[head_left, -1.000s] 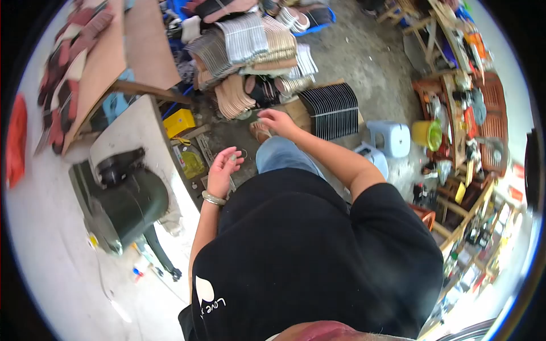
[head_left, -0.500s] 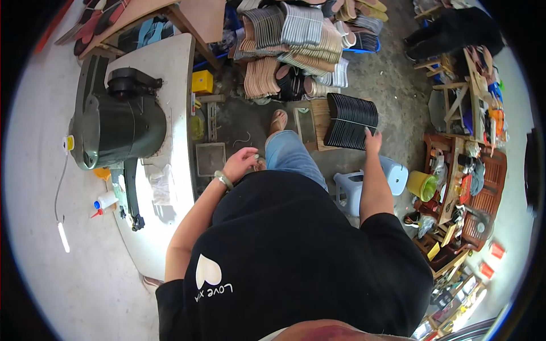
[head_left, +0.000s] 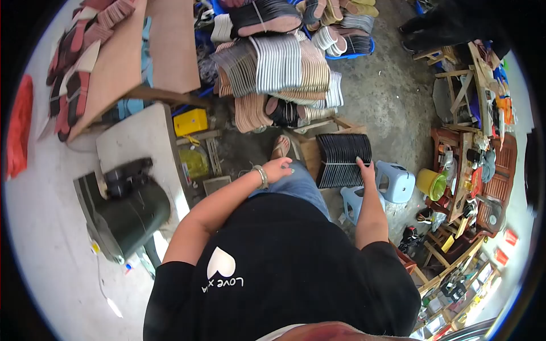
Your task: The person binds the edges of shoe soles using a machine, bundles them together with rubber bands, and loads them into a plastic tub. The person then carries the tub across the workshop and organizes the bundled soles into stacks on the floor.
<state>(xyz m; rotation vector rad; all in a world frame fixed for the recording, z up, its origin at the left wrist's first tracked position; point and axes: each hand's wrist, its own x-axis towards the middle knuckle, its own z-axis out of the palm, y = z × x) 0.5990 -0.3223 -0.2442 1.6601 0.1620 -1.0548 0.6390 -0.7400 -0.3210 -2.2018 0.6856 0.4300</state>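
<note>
A bundle of black shoe soles [head_left: 343, 160], tied round the middle with a thin pale string, lies just ahead of me to the right. My right hand [head_left: 365, 166] grips its right edge near the string, thumb on top. Under and beside the bundle shows a wooden board [head_left: 310, 152]. My left hand [head_left: 277, 169], a bangle on its wrist, hovers over my thigh with fingers loosely bent and apart, and I see nothing held in it.
Tied stacks of soles [head_left: 278, 65] pile up ahead. Light blue stools [head_left: 396, 183] and a yellow bucket [head_left: 431, 184] stand at the right. A dark green machine [head_left: 122, 213] sits on a white table at the left. A person in black [head_left: 441, 28] is far right.
My view has shifted, with more of the sole piles and left table showing. My left hand has moved right and inward across my thigh. My right hand stays on the black bundle, which sits lower in view.
</note>
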